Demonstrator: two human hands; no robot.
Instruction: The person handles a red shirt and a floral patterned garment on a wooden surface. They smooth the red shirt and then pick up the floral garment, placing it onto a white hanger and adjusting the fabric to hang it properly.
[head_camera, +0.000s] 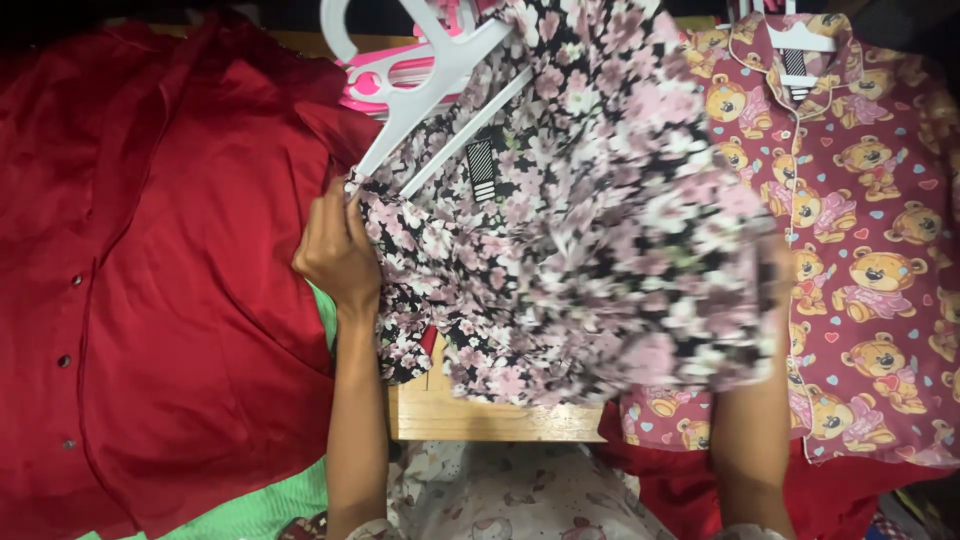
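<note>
The floral blouse, black with pink and white blossoms, hangs from a white plastic hanger above a small wooden table, and I have it spread between my arms. It looks thin, light and limp, so it should drape and slide wherever I let go; its loose weave seems easy to snag. My left hand is closed on the blouse's left edge, fingers pinching the cloth just below the hanger's arm. My right hand is hidden behind the blouse's right side, so I cannot tell its grip. I judge the shoulder seams the safest hold. Left of the blouse lies a red buttoned shirt; right of it hangs a teddy-bear pyjama top. A pink hanger shows behind the white one.
</note>
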